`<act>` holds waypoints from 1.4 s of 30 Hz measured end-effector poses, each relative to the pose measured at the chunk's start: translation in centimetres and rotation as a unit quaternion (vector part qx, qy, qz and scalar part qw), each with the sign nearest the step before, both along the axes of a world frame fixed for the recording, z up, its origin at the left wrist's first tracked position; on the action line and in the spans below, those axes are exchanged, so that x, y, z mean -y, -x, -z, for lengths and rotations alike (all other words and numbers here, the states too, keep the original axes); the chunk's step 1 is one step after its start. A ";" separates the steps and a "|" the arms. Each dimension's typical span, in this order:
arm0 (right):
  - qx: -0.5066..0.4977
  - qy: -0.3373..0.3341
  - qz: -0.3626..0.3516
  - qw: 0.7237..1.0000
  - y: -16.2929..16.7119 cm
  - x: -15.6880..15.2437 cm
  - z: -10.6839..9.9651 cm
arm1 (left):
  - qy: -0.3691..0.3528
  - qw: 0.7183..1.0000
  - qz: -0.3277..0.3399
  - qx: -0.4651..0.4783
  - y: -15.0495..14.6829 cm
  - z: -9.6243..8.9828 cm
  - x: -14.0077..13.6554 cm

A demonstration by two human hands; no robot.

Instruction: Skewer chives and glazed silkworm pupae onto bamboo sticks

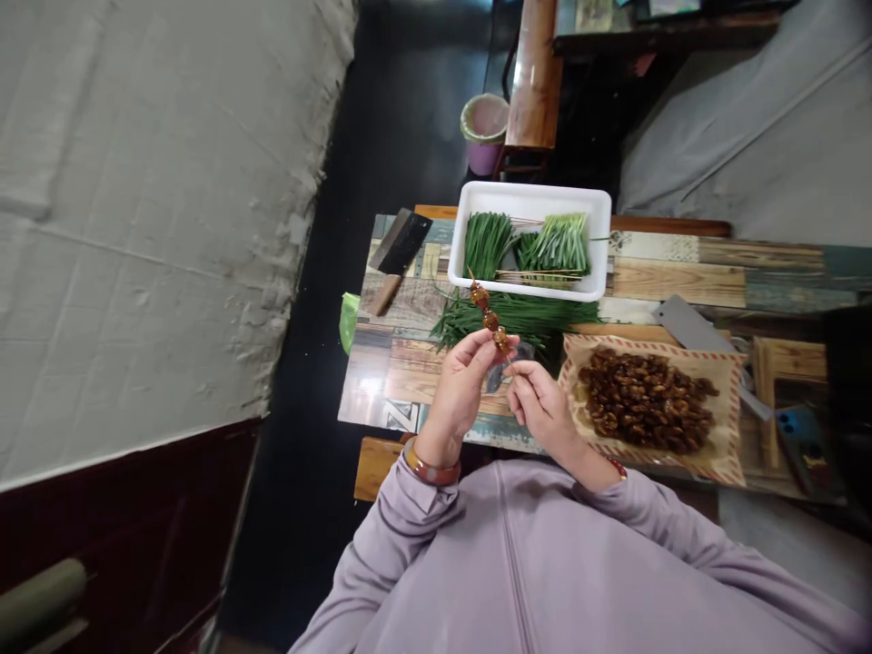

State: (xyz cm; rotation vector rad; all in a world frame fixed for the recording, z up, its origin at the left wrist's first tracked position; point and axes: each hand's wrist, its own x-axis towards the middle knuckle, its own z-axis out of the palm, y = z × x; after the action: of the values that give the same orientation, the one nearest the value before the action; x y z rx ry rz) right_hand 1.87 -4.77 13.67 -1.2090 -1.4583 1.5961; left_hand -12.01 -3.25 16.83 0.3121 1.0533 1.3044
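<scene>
A thin skewer threaded with several glossy brown pieces [490, 319], which look like silkworm pupae, is held slanting above the table. My left hand [465, 380] is closed, its thumb and fingers pinching the lowest piece on the stick. Just to the right, my right hand [540, 407] grips the skewer's bare lower end between thumb and fingertips. Loose pupae [647, 400] lie piled on a paper-lined tray with a striped rim [734, 400], close by my right hand. Beyond both hands, long green chives [531, 313] are spread on the table, partly hidden by the fingers.
A white tray [606, 245] holds skewered bundles of cut chives [488, 245]. At the left lies a cleaver [403, 243]; at the right, a grey flat blade [691, 324] and a phone [802, 445]. A lined purple bin [483, 136] stands on the floor beyond the table [409, 359].
</scene>
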 end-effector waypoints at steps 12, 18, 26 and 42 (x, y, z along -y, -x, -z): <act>0.092 -0.064 0.019 0.994 1.0 2.7 11.2 | -0.041 0.992 0.037 0.113 0.9 12.2 0.8; 0.053 -0.109 0.022 0.992 -1.1 5.1 15.6 | -0.093 0.990 0.050 0.088 -1.0 15.5 3.2; 0.006 -0.155 0.036 0.987 -6.9 10.7 17.2 | -0.159 0.985 0.066 -0.010 -6.8 15.7 9.1; -0.018 -0.240 0.049 0.969 -15.8 14.0 19.4 | -0.248 0.963 0.004 -0.105 -15.4 13.6 11.0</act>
State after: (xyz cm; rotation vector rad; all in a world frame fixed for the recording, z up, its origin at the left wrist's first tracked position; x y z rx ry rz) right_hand 17.64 -18.77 -5.72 -0.9449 -1.6133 1.1028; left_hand 3.37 -14.26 3.20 0.8477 0.8833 1.5442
